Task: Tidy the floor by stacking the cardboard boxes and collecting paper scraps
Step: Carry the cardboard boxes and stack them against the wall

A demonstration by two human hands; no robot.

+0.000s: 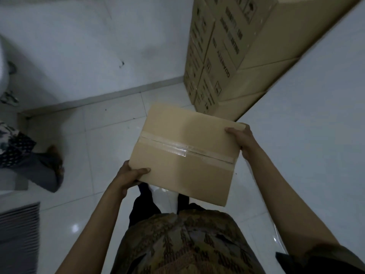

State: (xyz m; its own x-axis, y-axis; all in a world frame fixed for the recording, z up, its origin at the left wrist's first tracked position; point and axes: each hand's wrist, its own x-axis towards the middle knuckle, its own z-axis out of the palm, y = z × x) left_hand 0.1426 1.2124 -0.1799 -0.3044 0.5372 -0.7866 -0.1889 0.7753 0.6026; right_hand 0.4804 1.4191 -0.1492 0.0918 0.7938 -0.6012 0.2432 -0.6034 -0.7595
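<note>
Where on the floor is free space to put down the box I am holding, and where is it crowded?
Bare white tiles lie ahead and to the left, bordered by the wall skirting, the stacked printed cartons and the held box. It is crowded in the right corner at those cartons, and at the far left, where another person's leg stands. Both hands, left and right, grip the box.

Colours and patterns
Tan cardboard box (185, 155), clear-taped; white floor tiles (102, 147); shirt (183, 244) brown, patterned, possibly batik; stacked boxes (227, 56) tan, black-printed.

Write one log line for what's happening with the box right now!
holding: taped cardboard box | left hand grips near corner | right hand grips far corner | box off floor | stacked cartons ahead
</note>
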